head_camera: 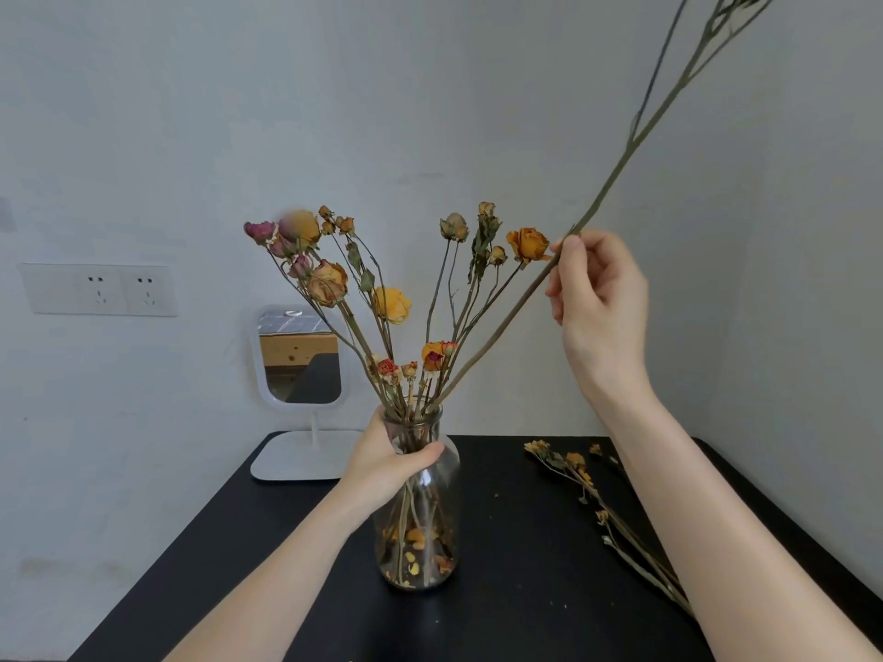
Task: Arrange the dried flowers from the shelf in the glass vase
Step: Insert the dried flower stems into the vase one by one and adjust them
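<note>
Pale grey wall (430, 88) behind, with a double socket (100, 289) at the left. Black table (501, 590) below, carrying a white stand mirror (301, 355).

Item 1, glass vase (446, 499): upright at mid-table, holding a fan of dried roses (329, 279). Loose petals lie in its bottom. Our left grip (382, 465) is wrapped round its shoulder just under the neck. We judge it rigid, smooth and top-heavy, so it is best steadied there.

Item 2, long dried stem (616, 174): leans up to the right and out of view. Its lower end appears to enter the vase mouth. Our right grip (597, 289) pinches it mid-length between thumb and fingertips. We judge it light, stiff and brittle, to be held on bare stalk and never by forks or heads.

Item 3, loose sprigs (583, 484): flat on the table at right, not yet in the vase.
</note>
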Available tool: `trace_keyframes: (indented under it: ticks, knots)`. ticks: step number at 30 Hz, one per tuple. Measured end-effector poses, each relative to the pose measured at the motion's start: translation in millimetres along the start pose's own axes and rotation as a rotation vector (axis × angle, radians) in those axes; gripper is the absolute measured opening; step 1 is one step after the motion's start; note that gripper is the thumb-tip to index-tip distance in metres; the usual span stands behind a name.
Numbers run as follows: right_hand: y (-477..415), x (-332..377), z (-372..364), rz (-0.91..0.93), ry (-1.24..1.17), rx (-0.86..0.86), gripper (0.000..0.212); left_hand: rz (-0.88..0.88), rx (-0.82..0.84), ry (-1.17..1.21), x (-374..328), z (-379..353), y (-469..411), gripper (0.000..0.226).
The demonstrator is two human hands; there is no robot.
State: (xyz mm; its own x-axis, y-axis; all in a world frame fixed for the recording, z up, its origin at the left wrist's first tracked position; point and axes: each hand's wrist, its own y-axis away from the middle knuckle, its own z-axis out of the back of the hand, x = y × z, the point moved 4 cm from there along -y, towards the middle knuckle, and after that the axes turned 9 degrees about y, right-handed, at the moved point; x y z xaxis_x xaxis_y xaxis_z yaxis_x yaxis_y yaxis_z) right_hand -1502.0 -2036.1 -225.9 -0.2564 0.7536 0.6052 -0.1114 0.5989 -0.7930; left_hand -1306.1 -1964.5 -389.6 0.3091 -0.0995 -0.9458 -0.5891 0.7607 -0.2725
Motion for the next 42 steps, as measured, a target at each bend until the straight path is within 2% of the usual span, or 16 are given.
trace_keyframes:
  ticks: [5,8,11,19,24,30,38,42]
  knots:
    - [4.8,3.4,-18.4,0.066,0.102,0.076,0.018,-0.012,-0.016,-0.011,1.3,-1.5,-0.5,0.057]
    - [9.9,-0.2,-35.0,0.076,0.195,0.177,0.012,-0.010,-0.016,-0.016,1.8,-2.1,-0.5,0.057]
    - [17.0,-5.3,-50.7,0.092,0.343,0.279,0.018,-0.025,-0.016,-0.011,1.9,-1.9,-0.4,0.054]
    - [13.5,7.2,-59.7,0.155,0.541,0.232,0.023,-0.024,-0.030,-0.004,4.9,-1.5,-1.5,0.053]
    - [6.9,9.9,-63.5,0.126,0.599,0.258,0.024,-0.035,-0.029,-0.013,4.4,-2.3,-1.6,0.055]
    - [0.2,5.7,-58.6,0.065,0.461,0.365,0.020,-0.051,-0.013,-0.008,5.8,-1.6,-2.6,0.058]
    - [19.8,-20.9,-74.2,0.057,0.687,0.528,0.022,-0.055,-0.029,-0.003,8.2,-1.7,-4.1,0.062]
    - [21.2,-27.8,-75.8,-0.010,0.677,0.509,0.018,-0.053,-0.016,-0.012,6.8,-2.1,-3.2,0.054]
